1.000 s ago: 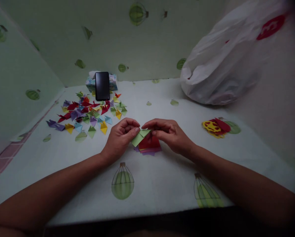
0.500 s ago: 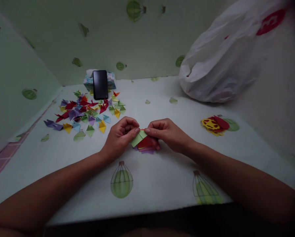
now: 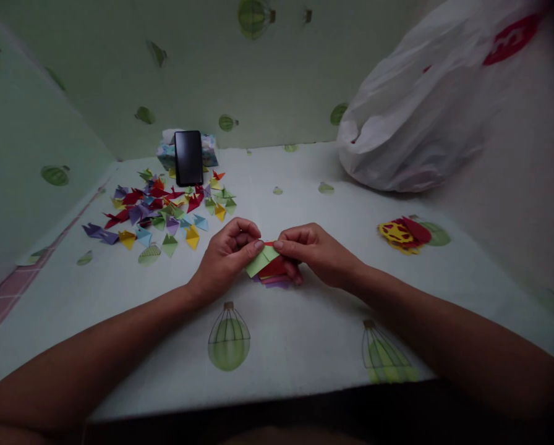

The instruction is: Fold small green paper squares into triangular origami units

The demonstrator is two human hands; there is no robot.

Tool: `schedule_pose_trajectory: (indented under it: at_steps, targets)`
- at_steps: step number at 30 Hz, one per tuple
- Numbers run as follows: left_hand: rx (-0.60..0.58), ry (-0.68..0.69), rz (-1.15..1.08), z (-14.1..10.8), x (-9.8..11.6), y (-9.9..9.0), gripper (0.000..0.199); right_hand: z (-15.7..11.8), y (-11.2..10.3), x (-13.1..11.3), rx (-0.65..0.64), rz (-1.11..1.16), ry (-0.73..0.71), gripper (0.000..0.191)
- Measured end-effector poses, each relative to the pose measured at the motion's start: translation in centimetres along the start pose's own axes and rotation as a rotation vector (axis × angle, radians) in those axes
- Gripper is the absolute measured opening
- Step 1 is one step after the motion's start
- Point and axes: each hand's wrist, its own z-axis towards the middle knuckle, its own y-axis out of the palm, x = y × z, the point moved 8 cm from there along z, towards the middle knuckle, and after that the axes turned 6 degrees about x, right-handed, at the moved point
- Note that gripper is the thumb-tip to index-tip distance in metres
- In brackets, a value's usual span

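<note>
Between my two hands is a piece of light green folded paper (image 3: 261,262), held just above the table. My left hand (image 3: 233,252) pinches its upper left edge between thumb and fingers. On the other side, my right hand (image 3: 316,252) pinches its upper right corner, thumb on top. Directly beneath lies a small stack of coloured paper (image 3: 273,272), with red, pink and purple sheets showing; my hands and the green piece cover part of it. Many small folded paper figures (image 3: 159,207) in several colours lie heaped to the left, beyond my left hand.
A dark phone (image 3: 188,158) leans on a tissue box (image 3: 209,150) behind the folded figures. At the back right stands a full white plastic bag (image 3: 411,123). Yellow and red cut-out shapes (image 3: 403,235) lie on the right of the white table covering (image 3: 300,346).
Both hands keep their pinch on the green paper, with only a very slight shift of the fingers. Everything else lies as before.
</note>
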Motion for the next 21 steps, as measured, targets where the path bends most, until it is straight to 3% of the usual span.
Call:
schedule_pose_trajectory:
  at_steps: [6, 14, 18, 21]
  targets:
    - [-0.027, -0.019, 0.064, 0.1, -0.2, 0.1, 0.017, 0.3, -0.1, 0.3, -0.010, 0.040, 0.006, 0.034]
    - [-0.105, -0.170, 0.135, -0.2, -1.5, 0.8, 0.021, 0.3, -0.3, 0.3, 0.023, -0.072, -0.010, 0.038]
    - [-0.092, -0.243, 0.061, -0.3, -1.9, 0.8, 0.025, 0.4, -0.6, 0.2, 0.030, -0.016, -0.029, 0.042]
    - [-0.063, -0.291, -0.018, -0.2, -2.5, 0.6, 0.025, 0.5, -1.1, -0.1, 0.055, 0.040, -0.079, 0.035]
